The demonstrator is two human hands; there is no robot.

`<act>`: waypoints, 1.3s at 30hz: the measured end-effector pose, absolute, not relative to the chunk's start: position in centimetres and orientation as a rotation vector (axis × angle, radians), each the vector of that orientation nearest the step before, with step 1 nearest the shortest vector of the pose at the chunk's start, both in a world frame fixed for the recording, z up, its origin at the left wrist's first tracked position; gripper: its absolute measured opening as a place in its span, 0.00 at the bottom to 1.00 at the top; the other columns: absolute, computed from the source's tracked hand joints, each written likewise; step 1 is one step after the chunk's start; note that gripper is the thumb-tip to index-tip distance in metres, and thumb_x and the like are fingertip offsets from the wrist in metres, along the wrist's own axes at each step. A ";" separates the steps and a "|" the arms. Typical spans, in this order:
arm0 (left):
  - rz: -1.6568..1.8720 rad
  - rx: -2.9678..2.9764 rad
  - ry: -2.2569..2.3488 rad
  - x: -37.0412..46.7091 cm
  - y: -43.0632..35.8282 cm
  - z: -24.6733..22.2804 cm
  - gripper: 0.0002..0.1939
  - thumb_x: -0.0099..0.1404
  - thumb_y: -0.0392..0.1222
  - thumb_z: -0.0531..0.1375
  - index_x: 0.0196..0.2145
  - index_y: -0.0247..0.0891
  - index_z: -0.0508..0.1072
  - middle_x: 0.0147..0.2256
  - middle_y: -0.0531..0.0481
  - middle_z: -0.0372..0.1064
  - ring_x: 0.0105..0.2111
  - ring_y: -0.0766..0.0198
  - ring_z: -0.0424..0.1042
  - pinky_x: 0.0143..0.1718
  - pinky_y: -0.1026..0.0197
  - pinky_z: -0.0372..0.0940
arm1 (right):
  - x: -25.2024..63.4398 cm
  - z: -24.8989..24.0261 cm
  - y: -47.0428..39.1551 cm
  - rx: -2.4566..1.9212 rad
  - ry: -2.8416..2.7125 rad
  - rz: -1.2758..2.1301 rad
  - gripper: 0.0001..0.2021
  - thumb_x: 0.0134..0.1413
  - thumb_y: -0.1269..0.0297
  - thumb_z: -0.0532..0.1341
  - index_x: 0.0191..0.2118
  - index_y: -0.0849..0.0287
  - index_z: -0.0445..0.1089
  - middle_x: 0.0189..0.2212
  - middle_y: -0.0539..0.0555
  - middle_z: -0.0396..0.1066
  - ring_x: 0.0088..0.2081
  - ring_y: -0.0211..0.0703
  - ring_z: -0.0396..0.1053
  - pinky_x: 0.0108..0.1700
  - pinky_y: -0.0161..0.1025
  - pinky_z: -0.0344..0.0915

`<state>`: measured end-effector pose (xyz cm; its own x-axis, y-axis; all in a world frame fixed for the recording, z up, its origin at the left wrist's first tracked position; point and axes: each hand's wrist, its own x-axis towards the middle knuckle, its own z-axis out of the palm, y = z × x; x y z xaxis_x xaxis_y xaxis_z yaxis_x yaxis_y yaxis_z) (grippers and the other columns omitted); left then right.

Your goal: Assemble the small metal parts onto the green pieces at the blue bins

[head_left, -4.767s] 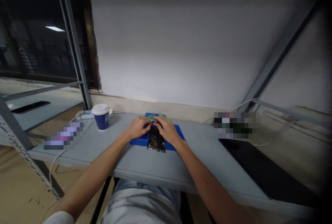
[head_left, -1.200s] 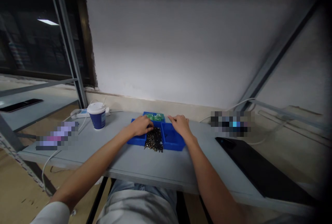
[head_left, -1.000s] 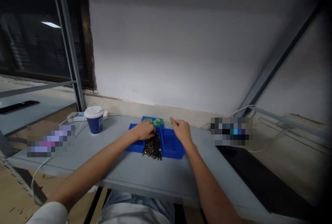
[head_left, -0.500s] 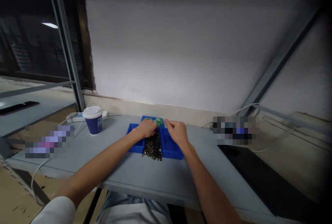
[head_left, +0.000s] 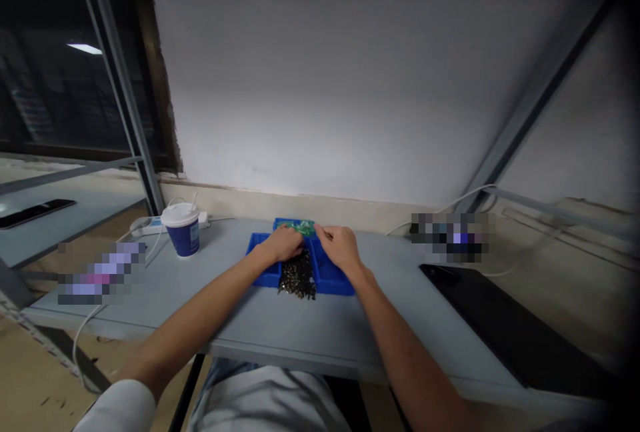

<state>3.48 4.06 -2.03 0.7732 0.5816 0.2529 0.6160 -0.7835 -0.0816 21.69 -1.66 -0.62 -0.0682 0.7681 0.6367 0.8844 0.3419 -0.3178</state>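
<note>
A blue divided tray (head_left: 335, 279) lies on the desk, and a heap of small dark and brassy screw-like pieces (head_left: 297, 275) fills its middle and spills over the front. My left hand (head_left: 285, 244) is closed above the back of this heap, its fingertips turned down and hidden. Opposite it, my right hand (head_left: 341, 245) is closed with thumb and fingers together, over the tray's right compartment. Crumpled green see-through plastic (head_left: 304, 227) lies at the tray's back, between and behind both hands. Whatever either hand pinches is too small or hidden to name.
A blue paper cup (head_left: 184, 237) with a white lid stands at the left, beside a white power strip (head_left: 203, 220) and cables. A dark flat panel (head_left: 500, 325) covers the desk's right side. A phone (head_left: 37, 213) rests on the far-left shelf. Metal posts rise on both sides.
The camera view has shifted slightly. My right hand has come a little closer to the green plastic, with its fingers more drawn together. My left hand stays over the heap.
</note>
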 end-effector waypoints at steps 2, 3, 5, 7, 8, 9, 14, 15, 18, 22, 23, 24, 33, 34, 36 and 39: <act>-0.313 -2.791 -0.942 3.5 3.9 -1.9 0.08 0.65 0.39 0.61 0.28 0.37 0.78 0.29 0.43 0.75 0.36 0.53 0.75 0.50 0.49 0.65 | 21.7 -0.6 -1.7 -1.450 -1.865 -0.189 0.30 0.68 0.50 0.50 0.15 0.58 0.61 0.16 0.52 0.64 0.21 0.38 0.56 0.29 0.39 0.45; -0.309 -2.777 -0.944 3.5 3.7 -1.8 0.08 0.65 0.39 0.61 0.28 0.37 0.78 0.29 0.43 0.75 0.36 0.53 0.75 0.50 0.49 0.64 | 21.7 -0.6 -1.7 -1.447 -1.877 -0.181 0.29 0.68 0.50 0.50 0.16 0.58 0.61 0.16 0.52 0.64 0.21 0.38 0.57 0.29 0.39 0.45; -0.309 -2.737 -0.964 3.4 3.5 -1.6 0.09 0.65 0.40 0.61 0.29 0.36 0.78 0.30 0.42 0.76 0.35 0.53 0.75 0.49 0.48 0.64 | 21.6 -0.6 -1.8 -1.439 -1.912 -0.170 0.28 0.68 0.52 0.51 0.16 0.57 0.61 0.17 0.51 0.65 0.22 0.38 0.57 0.29 0.39 0.45; -0.340 -2.707 -0.996 3.1 3.4 -1.3 0.09 0.66 0.40 0.61 0.30 0.36 0.78 0.30 0.42 0.76 0.35 0.53 0.75 0.49 0.49 0.64 | 21.5 -0.5 -1.9 -1.431 -1.942 -0.176 0.26 0.68 0.53 0.51 0.18 0.57 0.62 0.18 0.51 0.66 0.22 0.39 0.59 0.29 0.38 0.47; -0.376 -2.701 -1.012 2.8 3.3 -1.1 0.09 0.67 0.41 0.60 0.31 0.36 0.79 0.31 0.43 0.76 0.35 0.54 0.75 0.49 0.49 0.64 | 21.4 -0.5 -1.9 -1.427 -1.947 -0.184 0.25 0.68 0.54 0.51 0.20 0.57 0.64 0.19 0.51 0.68 0.23 0.40 0.60 0.30 0.38 0.48; -0.427 -2.698 -1.033 2.5 3.3 -0.9 0.09 0.67 0.41 0.60 0.33 0.36 0.79 0.31 0.43 0.77 0.36 0.54 0.75 0.49 0.49 0.64 | 21.4 -0.6 -1.9 -1.420 -1.948 -0.192 0.23 0.69 0.55 0.51 0.23 0.56 0.66 0.21 0.52 0.69 0.24 0.41 0.62 0.31 0.38 0.49; -0.713 -2.748 -1.095 0.8 3.4 0.0 0.08 0.68 0.40 0.60 0.36 0.40 0.79 0.34 0.48 0.78 0.36 0.58 0.75 0.50 0.52 0.63 | 21.6 -1.1 -1.5 -1.325 -2.052 -0.171 0.13 0.69 0.61 0.52 0.34 0.56 0.70 0.31 0.53 0.75 0.33 0.44 0.69 0.36 0.37 0.56; -0.750 -2.758 -1.091 0.5 3.4 0.1 0.08 0.68 0.39 0.60 0.35 0.39 0.79 0.34 0.49 0.78 0.36 0.59 0.74 0.50 0.53 0.62 | 21.6 -1.2 -1.4 -1.297 -2.096 -0.157 0.11 0.68 0.62 0.53 0.36 0.56 0.71 0.32 0.53 0.75 0.34 0.44 0.70 0.37 0.37 0.57; -0.844 -2.772 -1.051 0.2 3.2 0.3 0.08 0.69 0.40 0.59 0.36 0.39 0.79 0.35 0.49 0.79 0.37 0.59 0.74 0.50 0.54 0.62 | 21.4 -1.5 -1.4 -1.256 -2.178 -0.140 0.07 0.66 0.62 0.58 0.42 0.56 0.73 0.35 0.53 0.75 0.35 0.44 0.70 0.39 0.37 0.59; -0.945 -2.775 -0.954 0.2 2.7 0.5 0.09 0.71 0.41 0.58 0.39 0.39 0.79 0.37 0.49 0.79 0.40 0.59 0.74 0.52 0.54 0.60 | 20.9 -1.6 -1.5 -1.280 -2.190 -0.153 0.07 0.65 0.63 0.61 0.46 0.57 0.73 0.38 0.54 0.76 0.38 0.45 0.72 0.42 0.39 0.63; -0.960 -2.768 -0.935 0.3 2.5 0.6 0.09 0.71 0.42 0.58 0.39 0.39 0.79 0.37 0.49 0.78 0.40 0.59 0.74 0.52 0.54 0.59 | 20.9 -1.6 -1.5 -1.280 -2.194 -0.152 0.08 0.65 0.64 0.60 0.46 0.56 0.74 0.40 0.54 0.76 0.39 0.45 0.72 0.43 0.39 0.63; -0.971 -2.757 -0.922 0.3 2.4 0.6 0.10 0.71 0.42 0.58 0.39 0.39 0.79 0.37 0.49 0.78 0.41 0.59 0.74 0.52 0.54 0.59 | 20.8 -1.6 -1.5 -1.275 -2.199 -0.150 0.08 0.66 0.64 0.60 0.47 0.56 0.74 0.42 0.55 0.76 0.42 0.46 0.73 0.45 0.40 0.64; -0.978 -2.697 -0.855 0.0 2.1 0.5 0.10 0.72 0.41 0.56 0.40 0.38 0.77 0.38 0.48 0.78 0.41 0.59 0.74 0.50 0.54 0.61 | 20.8 -1.8 -1.3 -1.212 -2.181 -0.134 0.10 0.67 0.67 0.58 0.48 0.55 0.76 0.46 0.55 0.76 0.47 0.48 0.73 0.51 0.44 0.67; -0.960 -2.698 -0.842 -0.1 2.1 0.5 0.10 0.72 0.41 0.56 0.40 0.38 0.77 0.38 0.48 0.78 0.41 0.59 0.74 0.51 0.54 0.61 | 20.8 -1.8 -1.3 -1.219 -2.172 -0.135 0.11 0.67 0.67 0.57 0.48 0.55 0.76 0.45 0.55 0.77 0.46 0.48 0.73 0.50 0.43 0.67; -0.922 -2.707 -0.821 -0.2 2.1 0.5 0.10 0.72 0.41 0.56 0.41 0.38 0.77 0.39 0.48 0.78 0.41 0.59 0.74 0.51 0.54 0.61 | 20.8 -1.8 -1.3 -1.234 -2.154 -0.138 0.10 0.68 0.67 0.57 0.46 0.55 0.76 0.43 0.55 0.77 0.43 0.47 0.74 0.47 0.43 0.67; -0.851 -2.729 -0.812 -0.2 2.1 0.5 0.09 0.72 0.40 0.56 0.41 0.38 0.77 0.39 0.48 0.78 0.42 0.58 0.74 0.51 0.53 0.62 | 20.7 -1.6 -1.4 -1.238 -2.133 -0.137 0.11 0.68 0.66 0.56 0.45 0.56 0.76 0.40 0.55 0.77 0.41 0.47 0.73 0.45 0.42 0.67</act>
